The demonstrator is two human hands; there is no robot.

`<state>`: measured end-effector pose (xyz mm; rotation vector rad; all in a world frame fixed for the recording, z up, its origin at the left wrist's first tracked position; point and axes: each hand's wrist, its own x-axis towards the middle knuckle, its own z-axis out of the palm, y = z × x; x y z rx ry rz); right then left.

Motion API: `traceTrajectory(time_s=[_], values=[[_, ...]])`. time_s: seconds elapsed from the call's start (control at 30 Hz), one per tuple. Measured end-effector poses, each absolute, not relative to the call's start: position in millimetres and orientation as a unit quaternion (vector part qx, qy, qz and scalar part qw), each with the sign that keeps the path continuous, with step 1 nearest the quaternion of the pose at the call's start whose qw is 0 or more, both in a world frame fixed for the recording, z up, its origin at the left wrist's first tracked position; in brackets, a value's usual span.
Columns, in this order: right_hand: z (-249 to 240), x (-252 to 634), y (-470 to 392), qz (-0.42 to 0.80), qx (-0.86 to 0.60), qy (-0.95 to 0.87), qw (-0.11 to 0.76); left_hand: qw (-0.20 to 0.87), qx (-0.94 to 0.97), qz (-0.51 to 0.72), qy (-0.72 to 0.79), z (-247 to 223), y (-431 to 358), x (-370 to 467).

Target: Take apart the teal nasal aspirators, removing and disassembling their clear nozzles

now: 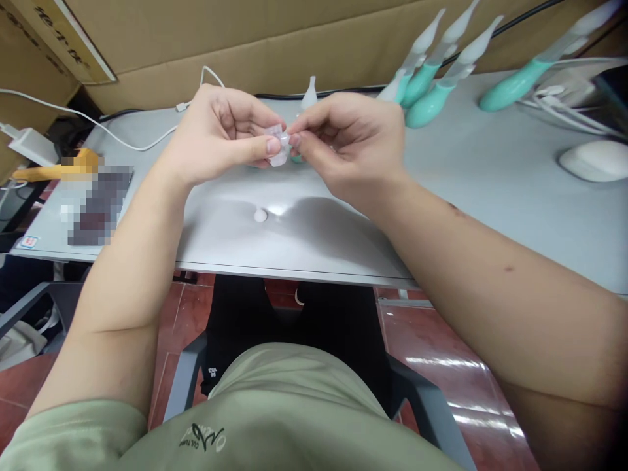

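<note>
My left hand (230, 131) is closed, its thumb and fingers pinching a small clear plastic piece (279, 156) above the table. My right hand (353, 134) is closed too, with thumb and index finger pinched at the right end of that same piece. The rest of its fingers are curled in. Just behind the hands stands a teal device with a white tapered tip (309, 95), mostly hidden by my right hand. A small white round disc (260, 214) lies on the table below the hands.
Several teal bulb-shaped devices with white tips (429, 101) stand at the back right. A white computer mouse (596, 160) and cables lie at the right. At the left are a blurred dark phone-like slab (101, 206), a yellow object (59, 169) and a white charger (34, 145).
</note>
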<state>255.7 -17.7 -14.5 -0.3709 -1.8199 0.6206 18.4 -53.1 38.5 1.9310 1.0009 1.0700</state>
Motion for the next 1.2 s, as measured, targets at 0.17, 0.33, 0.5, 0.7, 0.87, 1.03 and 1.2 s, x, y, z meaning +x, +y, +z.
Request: traceTrajectory(time_s=[0.17,0.33,0.5,0.7,0.87,1.03,1.2], values=[[-8.9,258.2,-26.3,0.189,-0.195,-0.8,0.535,0.3,0.759,0.366,0.448,50.6,-67.2,17.1],[-7.9,259.9,-30.5,0.191,-0.259,-0.8,0.507,0.276,0.77,0.33,0.472,63.9,-79.8,17.1],[-8.3,262.2,-27.7,0.248,-0.237,-0.762,0.549,0.265,0.766,0.385,0.443,62.6,-73.8,9.3],[-3.5,257.1,-33.6,0.281,-0.299,-0.822,0.396,0.238,0.798,0.293,0.47,71.2,-76.4,1.0],[-2.7,254.1,-37.9,0.28,-0.323,-0.847,0.315,0.232,0.832,0.202,0.462,73.5,-74.5,-4.1],[-4.8,252.0,-36.0,0.264,-0.341,-0.866,0.253,0.214,0.838,0.134,0.484,69.4,-69.8,-4.1],[-7.8,247.3,-32.5,0.224,-0.378,-0.874,0.21,0.199,0.821,0.074,0.531,65.7,-64.8,-3.3]])
